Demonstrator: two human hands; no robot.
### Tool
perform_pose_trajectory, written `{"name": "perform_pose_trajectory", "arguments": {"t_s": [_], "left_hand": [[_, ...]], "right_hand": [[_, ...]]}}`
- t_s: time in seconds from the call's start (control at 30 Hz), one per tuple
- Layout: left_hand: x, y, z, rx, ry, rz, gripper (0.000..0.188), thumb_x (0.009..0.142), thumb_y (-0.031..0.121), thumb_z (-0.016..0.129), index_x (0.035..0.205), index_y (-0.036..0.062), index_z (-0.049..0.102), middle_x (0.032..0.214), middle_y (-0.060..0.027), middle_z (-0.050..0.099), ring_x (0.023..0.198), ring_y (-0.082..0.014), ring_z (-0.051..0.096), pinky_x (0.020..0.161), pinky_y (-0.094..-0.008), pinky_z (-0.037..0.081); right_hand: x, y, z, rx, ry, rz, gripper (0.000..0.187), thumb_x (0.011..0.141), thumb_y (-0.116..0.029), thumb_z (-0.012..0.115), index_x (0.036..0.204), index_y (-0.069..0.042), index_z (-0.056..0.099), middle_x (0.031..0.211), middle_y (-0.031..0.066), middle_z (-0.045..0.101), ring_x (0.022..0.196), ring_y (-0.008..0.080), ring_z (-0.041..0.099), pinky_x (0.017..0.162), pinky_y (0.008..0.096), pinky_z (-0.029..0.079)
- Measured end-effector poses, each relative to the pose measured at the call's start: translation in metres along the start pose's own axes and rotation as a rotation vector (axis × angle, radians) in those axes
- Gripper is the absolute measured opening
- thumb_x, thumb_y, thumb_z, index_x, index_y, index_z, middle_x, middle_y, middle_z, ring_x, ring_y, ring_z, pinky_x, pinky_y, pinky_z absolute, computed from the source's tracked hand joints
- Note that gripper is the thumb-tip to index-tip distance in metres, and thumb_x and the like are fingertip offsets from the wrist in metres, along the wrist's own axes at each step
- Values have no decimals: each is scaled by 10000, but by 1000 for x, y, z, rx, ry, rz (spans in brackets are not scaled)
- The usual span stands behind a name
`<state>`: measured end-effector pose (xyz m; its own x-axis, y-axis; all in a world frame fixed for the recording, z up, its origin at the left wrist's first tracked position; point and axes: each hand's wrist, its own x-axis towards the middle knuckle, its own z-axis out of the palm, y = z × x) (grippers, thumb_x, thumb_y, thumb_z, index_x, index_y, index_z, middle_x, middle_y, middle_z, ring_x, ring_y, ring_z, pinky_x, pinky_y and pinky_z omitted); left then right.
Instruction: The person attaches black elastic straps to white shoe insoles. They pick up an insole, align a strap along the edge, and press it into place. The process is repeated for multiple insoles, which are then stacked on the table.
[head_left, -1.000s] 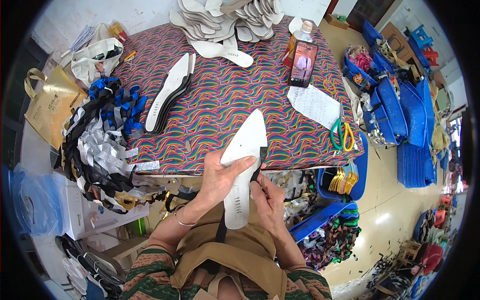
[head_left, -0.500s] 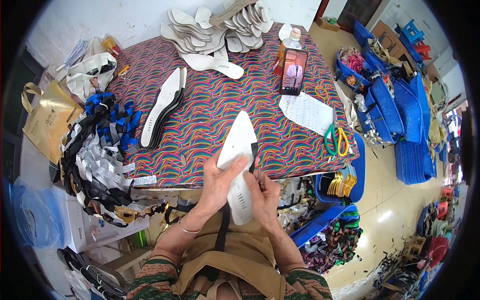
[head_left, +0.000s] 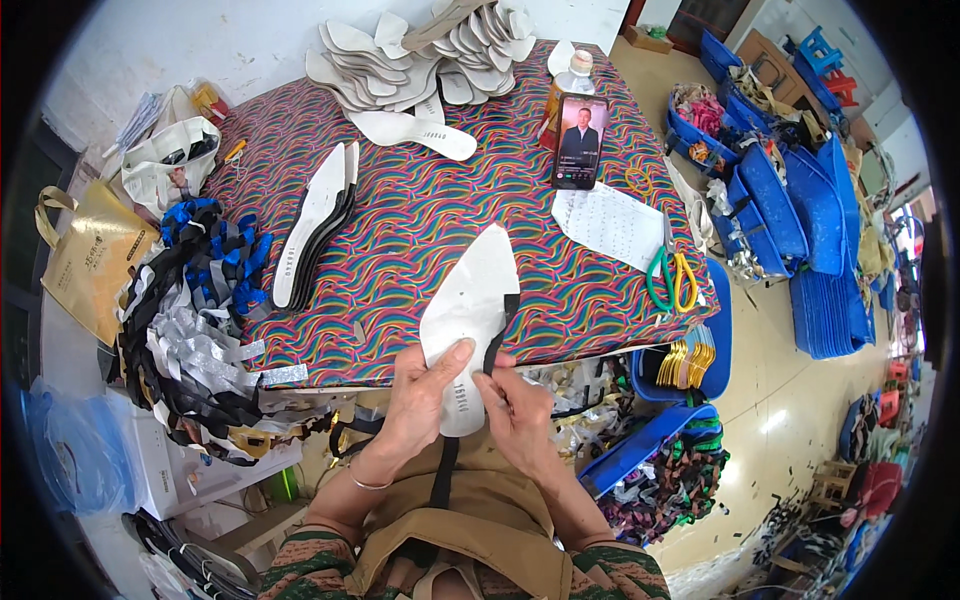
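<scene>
A white insole (head_left: 465,295) with printed marks near its heel is held over the table's front edge, its pointed toe facing away from me. My left hand (head_left: 418,402) clasps its left side, thumb on top and fingers beneath. A black strip (head_left: 497,340) runs along the insole's right edge. My right hand (head_left: 516,408) pinches this strip against the edge near the heel. More black strip (head_left: 445,475) hangs from below the heel over my brown apron (head_left: 490,490). A stack of black-edged insoles (head_left: 312,230) lies to the left on the patterned tablecloth.
Loose white insoles (head_left: 375,70) are heaped at the back. A phone (head_left: 580,140) leans on a bottle (head_left: 577,75), beside a written sheet (head_left: 610,225) and scissors (head_left: 660,282). Tangled strips (head_left: 200,330) drape over the left edge. Blue bins (head_left: 820,220) stand on the floor at right.
The right hand has slid down and slightly left along the edge toward the heel, with the black strip. The left hand and insole have shifted slightly left, and the insole has tilted. The phone's picture differs.
</scene>
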<state>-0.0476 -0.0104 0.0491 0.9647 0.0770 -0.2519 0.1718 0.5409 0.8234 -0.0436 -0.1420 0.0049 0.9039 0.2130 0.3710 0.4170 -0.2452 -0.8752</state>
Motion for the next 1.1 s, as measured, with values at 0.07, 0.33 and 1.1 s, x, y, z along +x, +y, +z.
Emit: {"name": "perform_pose_trajectory", "arguments": {"t_s": [0.07, 0.33, 1.1], "left_hand": [[1, 0, -5, 4, -51, -38, 318, 974, 204, 547, 1092, -84, 612, 916, -173, 690, 799, -210, 688, 718, -329, 574], [4, 1, -8, -62, -107, -96, 311, 964, 213, 563, 1012, -91, 609, 825, -151, 666, 665, -207, 660, 597, -326, 551], [5, -4, -5, 10, -331, -138, 362, 825, -41, 619, 1162, -85, 494, 882, -186, 657, 650, -243, 658, 576, -331, 544]], "right_hand": [[-8, -1, -2, -37, 19, -74, 85, 829, -4, 682, 817, -11, 599, 617, 112, 522, 443, 232, 476, 439, 312, 368], [-39, 11, -13, -83, -108, -74, 224, 775, 45, 677, 989, -13, 640, 778, 116, 637, 549, 234, 598, 483, 324, 454], [28, -14, -30, 935, 79, 480, 92, 866, 39, 590, 791, 10, 547, 619, 26, 553, 456, 109, 534, 404, 259, 395]]}}
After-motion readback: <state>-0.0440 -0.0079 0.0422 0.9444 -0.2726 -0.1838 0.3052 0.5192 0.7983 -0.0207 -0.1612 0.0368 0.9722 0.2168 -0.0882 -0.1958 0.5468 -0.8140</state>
